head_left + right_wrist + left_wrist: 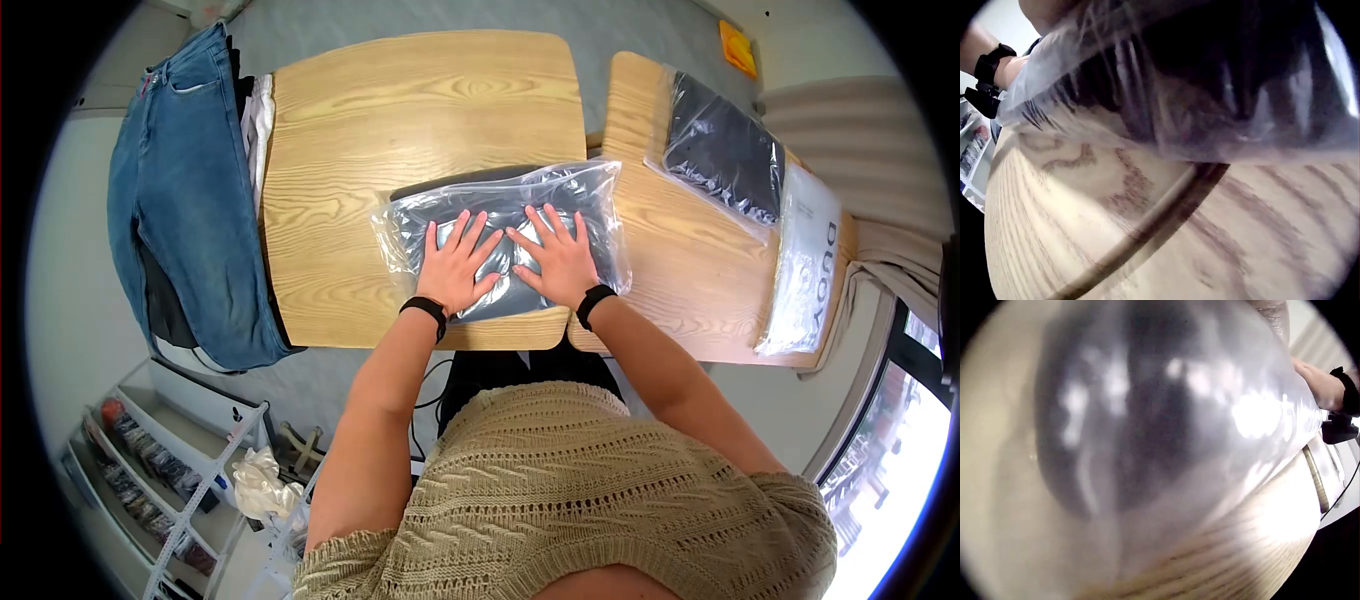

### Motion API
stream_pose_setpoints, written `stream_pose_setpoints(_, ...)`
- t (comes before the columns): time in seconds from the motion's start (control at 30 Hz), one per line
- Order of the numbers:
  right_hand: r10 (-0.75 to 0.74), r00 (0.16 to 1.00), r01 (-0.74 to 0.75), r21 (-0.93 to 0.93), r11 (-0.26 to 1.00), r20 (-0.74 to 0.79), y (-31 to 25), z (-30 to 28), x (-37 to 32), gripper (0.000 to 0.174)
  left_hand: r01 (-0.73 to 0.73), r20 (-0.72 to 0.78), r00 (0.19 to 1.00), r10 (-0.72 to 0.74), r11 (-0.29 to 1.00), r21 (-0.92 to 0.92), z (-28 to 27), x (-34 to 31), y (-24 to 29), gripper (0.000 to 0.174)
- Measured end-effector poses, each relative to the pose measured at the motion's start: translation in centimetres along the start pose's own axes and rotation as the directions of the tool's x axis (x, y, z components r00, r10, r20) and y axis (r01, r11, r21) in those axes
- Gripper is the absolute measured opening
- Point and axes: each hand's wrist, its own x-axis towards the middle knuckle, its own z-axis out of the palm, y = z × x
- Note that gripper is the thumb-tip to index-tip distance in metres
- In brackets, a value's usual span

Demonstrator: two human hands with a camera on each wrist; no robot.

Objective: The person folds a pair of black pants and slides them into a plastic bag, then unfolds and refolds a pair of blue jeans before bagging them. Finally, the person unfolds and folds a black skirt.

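Note:
A clear plastic bag (600,185) with a dark folded garment (505,298) inside lies near the table's front edge, over the seam with the second table. My left hand (460,268) presses flat on the bag's left half, fingers spread and pointing away. On the right half rests my right hand (562,265), palm down, fingers also spread. The two index fingertips nearly meet in the middle. Shiny plastic (1147,412) over dark cloth fills the left wrist view. From the right wrist, the bag's wrinkled edge (1172,140) shows just over the wood.
Blue jeans (190,190) and other clothes hang over the left table edge. On the right table (690,310) lie a bagged dark garment (725,145) and a white printed plastic bag (805,265). Shelves (150,480) stand at lower left, a curtain (850,140) at right.

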Motion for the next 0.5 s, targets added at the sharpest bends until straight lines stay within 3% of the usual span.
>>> stream_pose_setpoints(0.3, -0.017, 0.999, 0.019, 0.040, 0.999, -0.041, 0.2, 0.0, -0.3, 0.050, -0.012, -0.011, 1.000, 0.012, 0.999, 0.036, -0.1, 0.0, 0.0, 0.062)
stream_pose_setpoints(0.5, 0.020, 0.999, -0.024, -0.081, 0.996, -0.048, 2.4, -1.7, -1.6, 0.049, 0.026, 0.004, 1.000, -0.026, 0.996, 0.086, -1.6, -1.2, -1.4, 0.063)
